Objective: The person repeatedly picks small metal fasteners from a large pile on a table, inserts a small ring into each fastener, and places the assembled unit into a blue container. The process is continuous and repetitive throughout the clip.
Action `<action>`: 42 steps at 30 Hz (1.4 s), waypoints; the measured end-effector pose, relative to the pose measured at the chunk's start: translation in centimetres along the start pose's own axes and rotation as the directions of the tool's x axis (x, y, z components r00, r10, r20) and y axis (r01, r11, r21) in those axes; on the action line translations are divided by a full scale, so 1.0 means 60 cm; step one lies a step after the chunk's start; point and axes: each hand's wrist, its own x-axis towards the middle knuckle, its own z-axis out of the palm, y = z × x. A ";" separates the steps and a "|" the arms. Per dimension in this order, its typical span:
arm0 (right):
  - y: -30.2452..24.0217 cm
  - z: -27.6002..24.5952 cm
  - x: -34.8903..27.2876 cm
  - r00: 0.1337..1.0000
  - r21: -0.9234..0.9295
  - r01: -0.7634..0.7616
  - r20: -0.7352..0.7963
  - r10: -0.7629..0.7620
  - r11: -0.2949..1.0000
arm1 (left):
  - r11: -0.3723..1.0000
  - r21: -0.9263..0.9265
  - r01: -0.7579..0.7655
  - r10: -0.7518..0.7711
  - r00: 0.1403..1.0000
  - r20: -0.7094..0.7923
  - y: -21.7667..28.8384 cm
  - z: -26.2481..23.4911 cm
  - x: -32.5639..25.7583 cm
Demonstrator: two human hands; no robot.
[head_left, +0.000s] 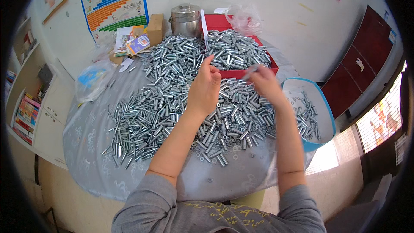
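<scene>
My left hand is raised over the heap of metal sleeves and bolts, just in front of the red box. Its fingers curl upward with the thumb drawn in close; whatever they hold is hidden. To its right, my right hand is smeared by motion, its fingers closed on a slim silvery metal piece whose exact kind is blurred. Beneath both hands the heap spreads widely, with shiny tubular sleeves, thin bolts and small washers or nuts among it.
The red box at the back holds more metal pieces. At right stands a blue-rimmed tub with bolts and washers inside. A steel pot, a cardboard box and plastic bags line the far side of the grey-covered table.
</scene>
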 end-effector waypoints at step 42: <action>-0.023 0.127 -0.003 0.997 0.206 0.018 0.064 -0.032 0.978 | 0.957 0.269 -0.107 0.123 0.991 -0.046 -0.007 -0.017 0.005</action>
